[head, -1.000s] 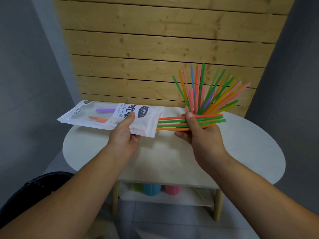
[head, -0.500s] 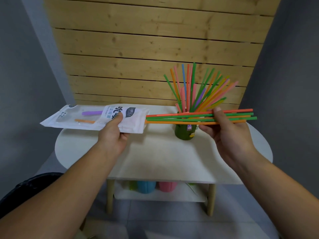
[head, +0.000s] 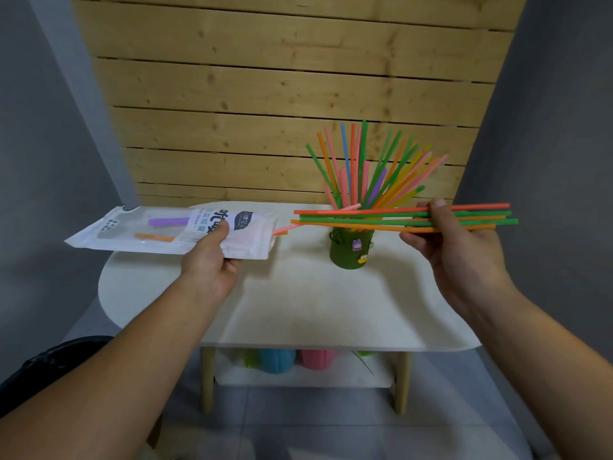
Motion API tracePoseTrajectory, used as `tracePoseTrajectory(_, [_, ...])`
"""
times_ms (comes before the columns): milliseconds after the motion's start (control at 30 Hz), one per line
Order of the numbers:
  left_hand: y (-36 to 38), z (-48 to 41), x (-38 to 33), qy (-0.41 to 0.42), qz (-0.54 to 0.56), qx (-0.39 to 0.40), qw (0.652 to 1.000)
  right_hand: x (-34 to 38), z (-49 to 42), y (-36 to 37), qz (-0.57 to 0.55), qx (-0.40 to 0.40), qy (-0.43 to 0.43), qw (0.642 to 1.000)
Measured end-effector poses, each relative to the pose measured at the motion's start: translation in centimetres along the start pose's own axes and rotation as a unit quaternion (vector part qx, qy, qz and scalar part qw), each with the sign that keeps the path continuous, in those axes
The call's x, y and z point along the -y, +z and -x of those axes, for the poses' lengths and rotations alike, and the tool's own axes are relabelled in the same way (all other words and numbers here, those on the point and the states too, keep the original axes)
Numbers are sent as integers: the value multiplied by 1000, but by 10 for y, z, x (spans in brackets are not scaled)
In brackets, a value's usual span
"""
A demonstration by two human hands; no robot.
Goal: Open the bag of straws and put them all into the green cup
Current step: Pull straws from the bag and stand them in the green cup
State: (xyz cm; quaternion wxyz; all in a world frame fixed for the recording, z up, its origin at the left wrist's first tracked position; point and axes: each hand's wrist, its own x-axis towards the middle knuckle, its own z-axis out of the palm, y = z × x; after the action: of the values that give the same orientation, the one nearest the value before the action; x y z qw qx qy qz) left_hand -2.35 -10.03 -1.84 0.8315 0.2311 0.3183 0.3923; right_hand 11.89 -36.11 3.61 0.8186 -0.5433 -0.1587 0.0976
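My left hand (head: 212, 260) grips the white straw bag (head: 159, 232) near its open right end, held level above the table's left side. A purple and an orange straw show inside it, and a pink straw (head: 284, 229) pokes out of the mouth. My right hand (head: 461, 247) holds a bundle of orange and green straws (head: 381, 218) horizontally, just clear of the bag, in front of the green cup (head: 348, 252). The cup stands on the white table (head: 298, 310) with several coloured straws (head: 368, 171) fanned out of it.
A wooden slat wall (head: 282, 94) rises right behind the table. On the shelf under the tabletop stand a blue cup (head: 277, 360) and a pink cup (head: 318, 358). A black bin (head: 43, 366) sits at the lower left on the floor.
My right hand has pulled the bundle of straws rightward, fully out of the bag. The bag has stayed in my left hand, and the green cup is now uncovered.
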Motion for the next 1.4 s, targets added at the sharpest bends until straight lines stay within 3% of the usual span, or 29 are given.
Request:
tracePoseTrajectory(333, [5, 7, 8, -7, -3, 19, 1000, -10, 10, 13, 16, 19, 19, 1000])
tracePoseTrajectory(733, [7, 10, 7, -3, -4, 17, 1000, -8, 12, 18, -44, 3, 89, 995])
tracePoseTrajectory(1400, [1, -2, -1, 15, -12, -33, 999, 17, -8, -7, 40, -110, -34, 993])
